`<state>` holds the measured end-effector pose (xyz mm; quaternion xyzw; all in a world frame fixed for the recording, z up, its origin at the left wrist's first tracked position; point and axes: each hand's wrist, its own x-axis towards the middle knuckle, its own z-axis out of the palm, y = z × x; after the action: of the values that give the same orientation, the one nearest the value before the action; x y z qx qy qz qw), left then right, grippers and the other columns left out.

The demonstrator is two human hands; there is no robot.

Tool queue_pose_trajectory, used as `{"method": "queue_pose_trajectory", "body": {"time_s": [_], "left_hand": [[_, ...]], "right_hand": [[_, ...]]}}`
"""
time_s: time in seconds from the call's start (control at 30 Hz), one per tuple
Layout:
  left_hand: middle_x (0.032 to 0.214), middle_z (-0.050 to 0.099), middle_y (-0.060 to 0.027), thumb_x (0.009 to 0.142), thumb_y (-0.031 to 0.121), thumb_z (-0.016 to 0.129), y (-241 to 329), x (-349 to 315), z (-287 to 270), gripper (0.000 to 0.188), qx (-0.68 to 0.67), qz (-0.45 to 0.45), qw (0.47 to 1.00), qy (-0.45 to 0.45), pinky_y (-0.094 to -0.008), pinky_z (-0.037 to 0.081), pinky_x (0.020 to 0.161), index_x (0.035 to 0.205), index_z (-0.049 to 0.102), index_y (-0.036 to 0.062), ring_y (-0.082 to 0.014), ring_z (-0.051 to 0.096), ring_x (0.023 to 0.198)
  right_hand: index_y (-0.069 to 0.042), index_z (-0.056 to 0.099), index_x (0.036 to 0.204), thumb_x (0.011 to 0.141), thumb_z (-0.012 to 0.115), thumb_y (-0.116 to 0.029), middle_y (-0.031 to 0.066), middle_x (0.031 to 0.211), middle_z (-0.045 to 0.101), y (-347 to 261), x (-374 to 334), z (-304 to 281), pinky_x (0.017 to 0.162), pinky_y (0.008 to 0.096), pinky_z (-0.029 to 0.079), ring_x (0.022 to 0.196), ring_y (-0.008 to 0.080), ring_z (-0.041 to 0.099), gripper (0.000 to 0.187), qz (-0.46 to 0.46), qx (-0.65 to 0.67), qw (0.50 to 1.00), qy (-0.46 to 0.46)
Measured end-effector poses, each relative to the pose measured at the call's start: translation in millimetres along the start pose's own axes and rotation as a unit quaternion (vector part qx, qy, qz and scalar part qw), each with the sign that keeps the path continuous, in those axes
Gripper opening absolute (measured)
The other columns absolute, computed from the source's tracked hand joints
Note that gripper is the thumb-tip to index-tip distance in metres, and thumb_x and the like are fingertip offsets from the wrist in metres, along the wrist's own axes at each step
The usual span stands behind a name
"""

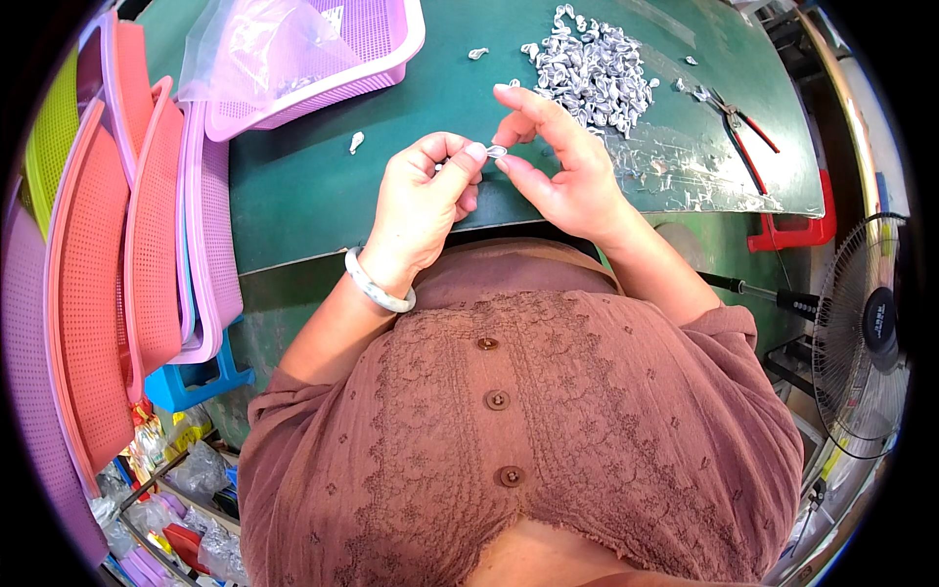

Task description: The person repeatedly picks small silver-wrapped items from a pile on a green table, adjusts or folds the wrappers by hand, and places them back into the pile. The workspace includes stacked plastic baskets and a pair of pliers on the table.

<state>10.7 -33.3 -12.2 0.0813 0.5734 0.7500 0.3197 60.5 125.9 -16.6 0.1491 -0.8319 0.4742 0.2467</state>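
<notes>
My left hand, with a pale bangle at its wrist, pinches a small silver-grey looped piece between thumb and finger. Something whitish shows in the curl of that hand, too hidden to name. Close by on the right, my right hand has its index finger raised and its thumb spread apart, the thumb tip close to the looped piece; I cannot tell whether it touches. Beyond it lies a heap of similar silver-grey pieces. Single pieces lie apart, one left of my hands and another farther back.
Red-handled pliers rest on the green table at right. A purple basket with a clear plastic bag stands back left. Stacked coral and purple baskets crowd the left. A fan stands right, near a red stool.
</notes>
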Motion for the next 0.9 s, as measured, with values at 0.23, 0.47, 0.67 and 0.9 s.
{"method": "queue_pose_trajectory", "body": {"time_s": [0.23,0.47,0.67,0.9], "left_hand": [[0.066,0.052,0.0019,0.085,0.012,0.056,-2.7,1.4,-2.3,0.008,-0.045,-0.006,0.999,-0.006,-0.017,0.031,0.043,0.084,0.057,0.0049,-0.0047,0.044,0.051],[0.066,0.051,0.0013,0.086,0.009,0.053,-3.5,3.0,-4.1,0.008,-0.062,-0.023,0.998,-0.024,-0.017,0.031,0.044,0.089,0.057,0.0031,-0.005,0.043,0.051],[0.069,0.052,0.0009,0.087,0.008,0.052,-5.3,4.1,-6.3,0.01,-0.105,-0.023,0.993,-0.052,-0.0171,0.032,0.046,0.093,0.057,0.0023,-0.0053,0.045,0.055],[0.075,0.053,-0.0024,0.086,0.008,0.051,-7.1,6.9,-11.6,0.01,-0.177,-0.043,0.981,-0.067,-0.0178,0.035,0.048,0.092,0.056,0.002,-0.0082,0.047,0.059]], "right_hand": [[-0.008,0.045,0.122,0.07,0.061,0.004,0.0076,0.083,0.056,1.7,-0.4,2.4,0.068,0.0276,0.048,0.074,0.0176,0.057,0.055,0.005,0.038,0.999,0.022],[-0.008,0.045,0.121,0.07,0.062,0.003,0.0063,0.079,0.058,-0.6,-1.1,4.9,0.066,0.0276,0.047,0.073,0.0177,0.056,0.055,0.012,0.039,0.999,0.029],[-0.009,0.046,0.12,0.069,0.062,0.003,0.0055,0.079,0.059,-4.9,-0.7,5.0,0.061,0.0283,0.045,0.072,0.0191,0.056,0.055,0.005,0.014,0.999,0.039],[-0.007,0.045,0.119,0.071,0.059,0.002,0.0071,0.083,0.06,0.2,3.4,-1.5,0.07,0.0316,0.044,0.078,0.0229,0.055,0.051,-0.016,-0.043,0.997,0.055]]}}
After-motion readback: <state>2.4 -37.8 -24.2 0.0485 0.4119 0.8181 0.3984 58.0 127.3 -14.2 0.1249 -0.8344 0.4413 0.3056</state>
